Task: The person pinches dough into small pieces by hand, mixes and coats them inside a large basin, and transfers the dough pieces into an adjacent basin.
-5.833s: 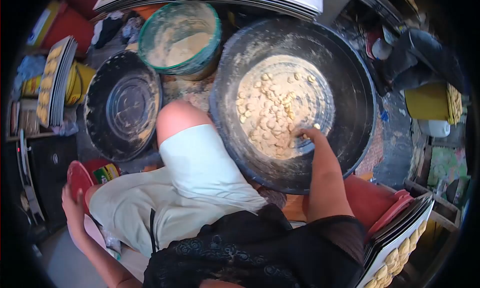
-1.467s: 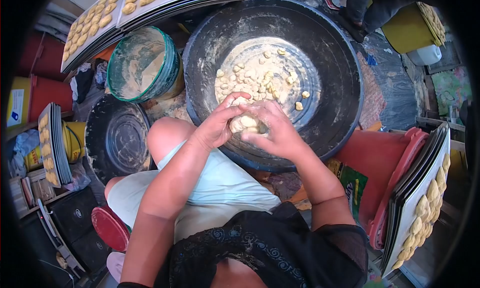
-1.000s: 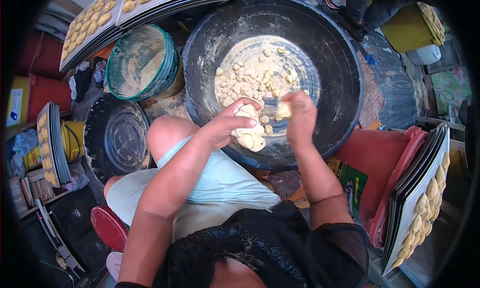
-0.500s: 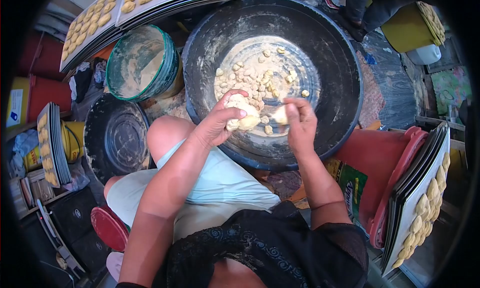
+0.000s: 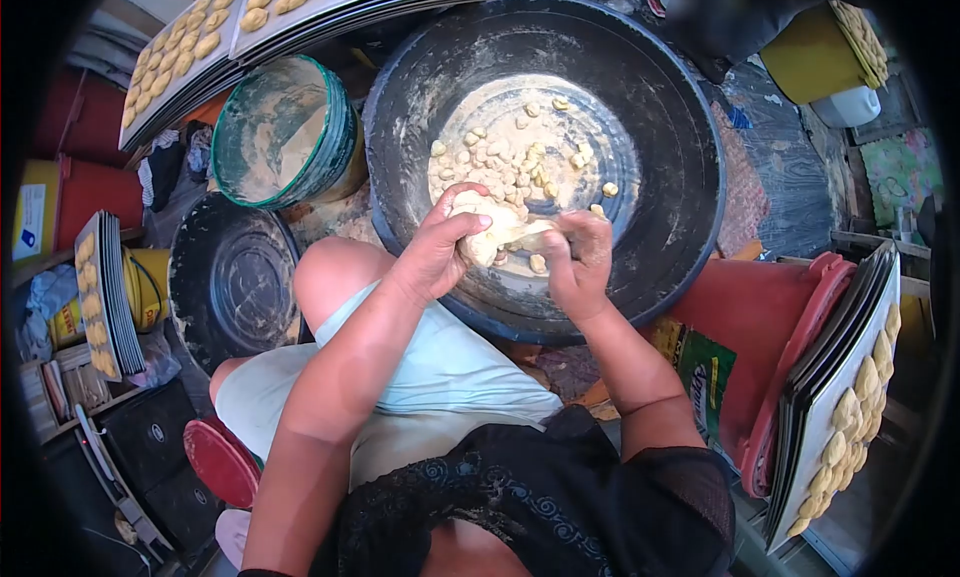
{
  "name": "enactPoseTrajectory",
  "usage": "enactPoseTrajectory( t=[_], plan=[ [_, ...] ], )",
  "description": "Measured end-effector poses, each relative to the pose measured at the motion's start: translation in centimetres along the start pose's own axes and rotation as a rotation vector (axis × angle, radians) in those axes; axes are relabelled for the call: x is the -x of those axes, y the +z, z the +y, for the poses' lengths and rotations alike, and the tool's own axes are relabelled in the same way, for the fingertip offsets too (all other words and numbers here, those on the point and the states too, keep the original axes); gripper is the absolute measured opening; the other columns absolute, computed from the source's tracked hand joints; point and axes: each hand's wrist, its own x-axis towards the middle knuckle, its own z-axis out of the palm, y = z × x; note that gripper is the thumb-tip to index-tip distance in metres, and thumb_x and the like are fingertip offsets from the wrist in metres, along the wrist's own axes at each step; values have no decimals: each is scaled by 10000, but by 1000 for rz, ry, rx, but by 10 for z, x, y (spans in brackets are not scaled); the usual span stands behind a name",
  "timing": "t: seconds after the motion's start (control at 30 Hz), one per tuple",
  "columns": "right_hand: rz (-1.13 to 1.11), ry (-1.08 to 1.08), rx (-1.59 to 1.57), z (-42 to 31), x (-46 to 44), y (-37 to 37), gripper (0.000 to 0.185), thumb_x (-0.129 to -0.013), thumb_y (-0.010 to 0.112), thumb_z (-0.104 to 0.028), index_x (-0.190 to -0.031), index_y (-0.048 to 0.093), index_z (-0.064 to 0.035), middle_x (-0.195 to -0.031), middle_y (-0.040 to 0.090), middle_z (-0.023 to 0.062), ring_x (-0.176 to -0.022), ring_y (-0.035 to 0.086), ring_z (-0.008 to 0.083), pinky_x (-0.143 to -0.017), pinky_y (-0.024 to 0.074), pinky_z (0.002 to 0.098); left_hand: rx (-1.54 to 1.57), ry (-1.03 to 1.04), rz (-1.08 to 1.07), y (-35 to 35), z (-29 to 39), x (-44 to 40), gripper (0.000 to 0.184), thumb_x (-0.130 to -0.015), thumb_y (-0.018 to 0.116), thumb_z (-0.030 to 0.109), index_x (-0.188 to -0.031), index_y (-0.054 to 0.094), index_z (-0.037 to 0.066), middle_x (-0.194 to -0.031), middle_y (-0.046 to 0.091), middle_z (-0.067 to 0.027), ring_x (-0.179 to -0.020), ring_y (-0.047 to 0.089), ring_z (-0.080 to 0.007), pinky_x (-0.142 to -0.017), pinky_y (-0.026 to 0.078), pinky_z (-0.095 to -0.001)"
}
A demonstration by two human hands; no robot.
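Note:
Over the near part of a big black basin (image 5: 665,167), my left hand (image 5: 452,239) is wrapped round a lump of pale dough (image 5: 484,239). My right hand (image 5: 583,267) pinches the dough's right end, and a thin stretched strand joins the two hands. A small bit of dough shows at my right fingertips. Below them, many small dough pieces (image 5: 490,160) lie scattered on the floury bottom of the basin, some dusted with flour, some yellower and bare.
Left of the basin stand a green-rimmed bucket (image 5: 325,142) with flour inside and a smaller black tub (image 5: 270,297). Stacked trays of shaped dough pieces stand at upper left (image 5: 370,12) and right (image 5: 815,417). A red bin (image 5: 750,317) sits close to my right forearm. Another person's leg (image 5: 715,27) shows at the top.
My right hand has moved left and turned toward the lump, and now pulls on its end. Earlier it was apart, with a blurred bit of dough at its fingers. My left hand stays put.

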Motion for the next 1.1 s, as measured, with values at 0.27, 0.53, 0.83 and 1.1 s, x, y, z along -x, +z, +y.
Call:
enactPoseTrajectory(
  t=[0.27,0.53,0.83,1.1],
  plan=[
    [418,170,-428,12,-12,-13,110,-927,572,-107,-974,494,-45,-870,523,77,-789,557,163,-731,486,313,120,9,136,-8,8,-5,411,-806,521,4,-1206,458,73,-1135,531,-150,-1061,574,-257,-808,557,-439],
    [-58,708,-324,12,-22,-33,237,-857,647,-119,-1065,546,-68,-938,603,101,-796,563,156,-738,487,313,34,25,11,-5,-2,-6,492,-783,547,-94,-1234,440,72,-1167,531,-132,-1095,564,-234,-885,524,-347],
    [-296,205,68,-5,-15,6,280,-858,663,-247,-1094,618,-102,-916,616,127,-940,593,300,-869,458,356,-72,-22,15,-3,0,-5,378,-808,679,-13,-1127,507,94,-1008,593,-65,-923,610,-171,-709,553,-300],
    [-226,280,13,1,-28,-9,361,-845,663,-171,-1190,604,-82,-999,599,92,-970,569,202,-905,446,330,-176,-33,-28,3,5,-2,324,-809,708,58,-1068,518,98,-970,599,-57,-851,594,-156,-598,489,-273]
  ],
)
